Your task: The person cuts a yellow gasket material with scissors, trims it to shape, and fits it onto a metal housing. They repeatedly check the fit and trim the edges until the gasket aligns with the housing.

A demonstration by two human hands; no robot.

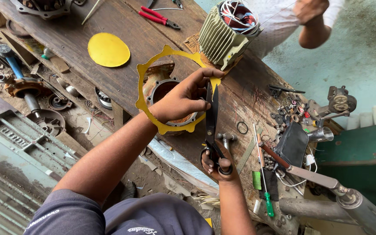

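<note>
My left hand (182, 98) grips a yellow ring-shaped gasket sheet (143, 73) with lobed corners, held above a wooden workbench (122, 26). My right hand (218, 164) is closed in the handles of black scissors (210, 114), whose blades point up and meet the gasket's right edge. Under the gasket lies a rusty round motor end cover (162, 87). A cut-out yellow disc (108, 49) rests on the bench to the upper left.
A ribbed green motor stator (222, 37) with copper windings stands at the back. Red pliers (158, 18), a hammer (303, 172), a green screwdriver (264, 182), a black box (292, 144) and several washers lie to the right. Another person's arm (313, 21) is at the top right.
</note>
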